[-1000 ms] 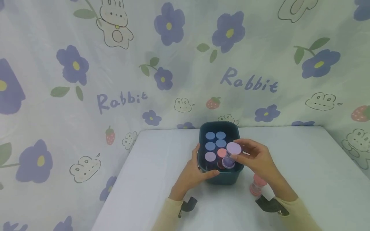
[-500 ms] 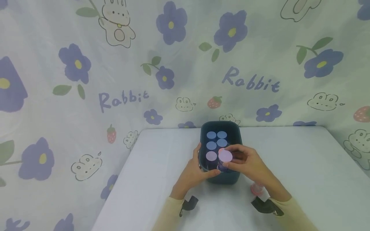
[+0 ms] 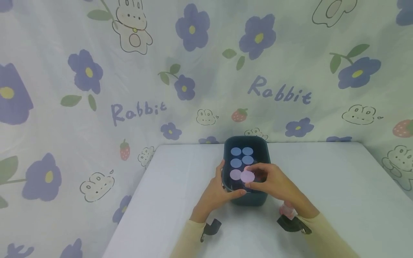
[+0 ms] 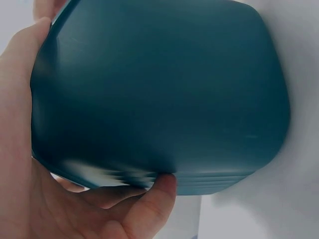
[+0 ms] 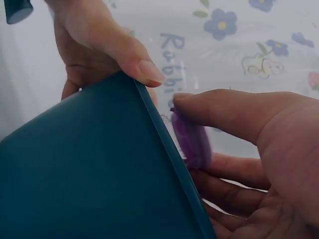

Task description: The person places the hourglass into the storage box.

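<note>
A dark teal bin (image 3: 248,199) stands on the white table. My left hand (image 3: 213,192) grips its left near corner, thumb over the front rim and fingers along the side wall (image 4: 164,99). Inside the near end, my right hand (image 3: 274,182) pinches a purple hourglass (image 3: 247,177) by its top between thumb and fingers. Low in the right wrist view, that purple cap (image 5: 197,142) sits partly behind the bin's rim. Another hourglass with a lilac top (image 3: 235,175) stands just left of it. Behind my right fingers a pink top (image 3: 247,168) is mostly hidden.
Several blue-topped hourglasses (image 3: 236,163) stand in rows toward the bin's far end. A pink hourglass (image 3: 286,209) is on the table, partly covered by my right wrist. A patterned curtain (image 3: 206,71) hangs behind the table.
My right hand has moved left and lowered the purple hourglass from above the bin's right side to beside the lilac-topped one. My left hand keeps its grip on the bin.
</note>
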`<state>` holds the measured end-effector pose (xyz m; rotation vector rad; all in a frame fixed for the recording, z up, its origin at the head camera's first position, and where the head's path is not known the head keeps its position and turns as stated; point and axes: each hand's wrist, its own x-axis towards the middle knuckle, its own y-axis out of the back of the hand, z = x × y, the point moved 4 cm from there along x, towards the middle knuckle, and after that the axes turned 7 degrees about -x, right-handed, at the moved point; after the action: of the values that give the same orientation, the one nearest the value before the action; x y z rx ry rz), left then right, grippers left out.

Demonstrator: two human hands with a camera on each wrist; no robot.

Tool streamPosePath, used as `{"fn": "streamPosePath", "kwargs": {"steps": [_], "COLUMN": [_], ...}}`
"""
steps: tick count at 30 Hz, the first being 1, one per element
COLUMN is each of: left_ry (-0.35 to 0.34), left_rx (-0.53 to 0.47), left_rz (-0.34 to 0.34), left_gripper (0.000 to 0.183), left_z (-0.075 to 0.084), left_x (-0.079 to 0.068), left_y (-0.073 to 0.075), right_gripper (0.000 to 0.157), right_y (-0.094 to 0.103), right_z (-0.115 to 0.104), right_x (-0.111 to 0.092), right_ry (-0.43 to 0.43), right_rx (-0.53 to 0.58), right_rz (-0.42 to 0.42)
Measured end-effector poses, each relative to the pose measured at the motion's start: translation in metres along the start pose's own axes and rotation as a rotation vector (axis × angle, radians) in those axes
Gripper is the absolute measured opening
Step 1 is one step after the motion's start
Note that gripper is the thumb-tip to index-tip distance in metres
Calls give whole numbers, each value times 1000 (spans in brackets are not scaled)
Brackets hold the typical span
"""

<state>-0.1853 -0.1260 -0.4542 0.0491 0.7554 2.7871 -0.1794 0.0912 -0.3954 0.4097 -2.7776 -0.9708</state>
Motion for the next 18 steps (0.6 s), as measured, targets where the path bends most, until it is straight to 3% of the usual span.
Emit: {"fn": "streamPosePath", "kwargs": {"steps": [10,18], "left_ry": [-25,-27], "left_rx": [-33,-22], "left_rz": [-14,-5], "left_gripper": [128,127], "left_z": [3,1], "left_x": [0,1], "left_y": [2,0], "right_gripper": [52,35], "right_y": [-2,-8], "right_z": [-4,-8], "right_x": [13,21], "right_ry": [-10,46], "right_rx": [-82,-150], "right_rz": [-123,-190]}}
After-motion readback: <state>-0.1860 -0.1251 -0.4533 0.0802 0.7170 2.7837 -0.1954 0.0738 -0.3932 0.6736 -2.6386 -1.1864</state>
